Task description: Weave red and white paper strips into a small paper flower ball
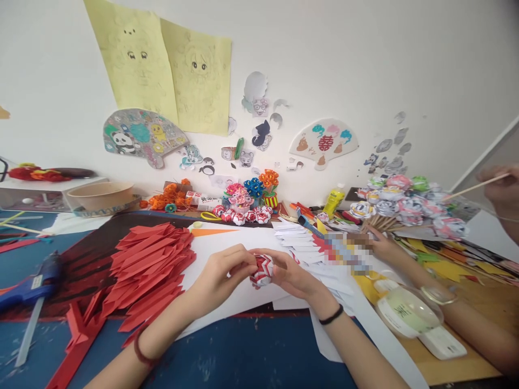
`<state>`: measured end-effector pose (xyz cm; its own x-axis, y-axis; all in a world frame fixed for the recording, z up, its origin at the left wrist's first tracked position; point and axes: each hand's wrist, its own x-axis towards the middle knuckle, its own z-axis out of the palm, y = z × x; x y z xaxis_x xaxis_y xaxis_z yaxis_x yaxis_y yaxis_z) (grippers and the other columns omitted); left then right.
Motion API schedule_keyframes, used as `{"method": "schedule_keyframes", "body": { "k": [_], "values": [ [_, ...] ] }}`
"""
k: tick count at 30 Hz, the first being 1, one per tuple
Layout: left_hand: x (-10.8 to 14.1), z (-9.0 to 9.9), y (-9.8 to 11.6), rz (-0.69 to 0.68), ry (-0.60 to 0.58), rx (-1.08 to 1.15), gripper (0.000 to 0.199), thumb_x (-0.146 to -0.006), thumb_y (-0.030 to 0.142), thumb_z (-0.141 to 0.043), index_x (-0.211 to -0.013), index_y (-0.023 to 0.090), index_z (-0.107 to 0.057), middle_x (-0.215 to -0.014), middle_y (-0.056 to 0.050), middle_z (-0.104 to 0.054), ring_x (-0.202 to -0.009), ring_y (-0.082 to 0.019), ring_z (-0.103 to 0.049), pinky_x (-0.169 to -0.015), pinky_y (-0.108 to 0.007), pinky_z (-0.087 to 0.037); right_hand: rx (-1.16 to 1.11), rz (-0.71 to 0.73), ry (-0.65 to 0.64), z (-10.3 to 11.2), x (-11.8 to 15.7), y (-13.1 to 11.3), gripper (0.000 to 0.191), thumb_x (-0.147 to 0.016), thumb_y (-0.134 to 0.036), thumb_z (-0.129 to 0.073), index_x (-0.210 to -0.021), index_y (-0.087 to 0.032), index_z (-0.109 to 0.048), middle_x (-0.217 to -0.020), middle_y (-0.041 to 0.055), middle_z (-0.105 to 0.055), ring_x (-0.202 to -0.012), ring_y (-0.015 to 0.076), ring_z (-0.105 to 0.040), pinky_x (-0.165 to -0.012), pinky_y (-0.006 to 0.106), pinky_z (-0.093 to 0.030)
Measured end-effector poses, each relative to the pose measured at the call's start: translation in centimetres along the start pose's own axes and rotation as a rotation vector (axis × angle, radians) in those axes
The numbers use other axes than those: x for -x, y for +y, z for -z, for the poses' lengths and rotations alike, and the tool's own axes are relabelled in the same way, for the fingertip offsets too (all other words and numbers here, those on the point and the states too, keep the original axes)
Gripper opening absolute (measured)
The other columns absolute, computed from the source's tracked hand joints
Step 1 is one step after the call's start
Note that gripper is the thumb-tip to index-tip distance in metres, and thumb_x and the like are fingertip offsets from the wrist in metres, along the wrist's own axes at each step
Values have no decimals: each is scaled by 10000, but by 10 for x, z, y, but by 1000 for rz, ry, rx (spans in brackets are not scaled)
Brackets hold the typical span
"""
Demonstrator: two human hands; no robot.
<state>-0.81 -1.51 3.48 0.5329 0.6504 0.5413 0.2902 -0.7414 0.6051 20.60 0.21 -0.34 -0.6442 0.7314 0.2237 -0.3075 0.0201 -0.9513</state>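
A red and white folded paper flower (263,270) is held up between both hands over white paper. My left hand (225,273) has its fingers closed on the flower's left side, with the thumb and fingertips pinched at its edge. From the right, my right hand (291,274) wraps round the other side. Left of the hands lies a pile of folded red paper strips (150,265). A stack of folded white paper strips (302,248) lies just beyond my right hand. Several finished red and white paper flowers (243,216) sit at the back of the table.
A blue glue gun (36,283) lies at the left. At the right, another person's hands (383,248) are near a bunch of paper flowers on sticks (399,202). A clear plastic cup (405,310) and a yellow bottle (334,200) stand on that side.
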Motion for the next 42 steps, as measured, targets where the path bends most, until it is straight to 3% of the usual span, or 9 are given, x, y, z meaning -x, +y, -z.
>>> {"method": "schedule_keyframes", "body": {
  "k": [3, 6, 13, 24, 27, 30, 36, 39, 42],
  "values": [
    [-1, 1, -2, 50, 146, -47, 155, -957, 259, -505, -859, 189, -603, -765, 13, -564, -671, -93, -467, -612, -219, -360, 61, 42, 113, 2, -2, 1, 617, -718, -449, -787, -1258, -228, -589, -1268, 121, -551, -1068, 239, -577, -868, 380, -495],
    [0, 0, -1, 76, 250, -105, 129, -944, 255, -523, -870, 194, -609, -756, 14, -567, -654, -96, -461, -599, -224, -356, 122, 50, 180, 5, -4, 2, 662, -661, -437, -830, -1247, -244, -591, -1280, 105, -546, -1092, 248, -572, -903, 377, -478],
    [4, -13, 0, 6, 94, -56, 104, -928, 227, -531, -906, 202, -629, -800, -3, -602, -682, -102, -503, -599, -219, -378, 205, 97, 226, 4, -6, 3, 723, -608, -459, -853, -1249, -267, -578, -1250, 81, -548, -1126, 252, -538, -914, 376, -476],
    [5, -18, -5, 82, 79, -132, 89, -906, 219, -543, -907, 205, -631, -823, -3, -624, -703, -111, -535, -620, -221, -398, 359, 117, 268, 3, -6, 1, 710, -589, -387, -877, -1227, -263, -591, -1197, 61, -580, -1144, 253, -531, -1063, 440, -350],
    [6, -20, -8, 104, 57, -203, 90, -909, 227, -534, -888, 211, -620, -822, 3, -624, -714, -120, -543, -632, -227, -397, 429, 105, 288, 2, -6, 1, 685, -602, -367, -872, -1220, -263, -595, -1234, 59, -567, -1193, 253, -510, -1113, 452, -283],
    [7, -21, -12, 94, 37, -335, 93, -911, 212, -506, -885, 209, -595, -822, 4, -617, -716, -133, -550, -653, -249, -393, 472, 90, 310, 1, -6, 1, 647, -622, -363, -859, -1209, -277, -601, -1281, 56, -529, -1233, 247, -478, -1108, 431, -304],
    [8, -24, -17, -142, 111, -780, 137, -951, 192, -426, -891, 188, -549, -776, -7, -585, -621, -144, -504, -592, -287, -330, 434, 109, 320, 0, -7, 5, 591, -665, -361, -829, -1200, -274, -593, -1233, 68, -506, -1055, 207, -563, -897, 349, -497],
    [8, -25, -15, -320, 175, -985, 144, -940, 127, -426, -861, 174, -536, -691, 0, -533, -569, -140, -460, -566, -307, -291, 426, 113, 342, -1, -8, 9, 545, -682, -357, -814, -1174, -260, -601, -1214, 68, -523, -991, 186, -576, -836, 317, -524],
    [10, -25, -12, -445, 189, -1056, 142, -927, 80, -440, -852, 167, -523, -654, 6, -497, -553, -135, -450, -547, -325, -264, 424, 125, 367, -1, -9, 11, 512, -689, -348, -808, -1152, -252, -612, -1204, 67, -535, -951, 169, -579, -815, 307, -535]
  ]
}}
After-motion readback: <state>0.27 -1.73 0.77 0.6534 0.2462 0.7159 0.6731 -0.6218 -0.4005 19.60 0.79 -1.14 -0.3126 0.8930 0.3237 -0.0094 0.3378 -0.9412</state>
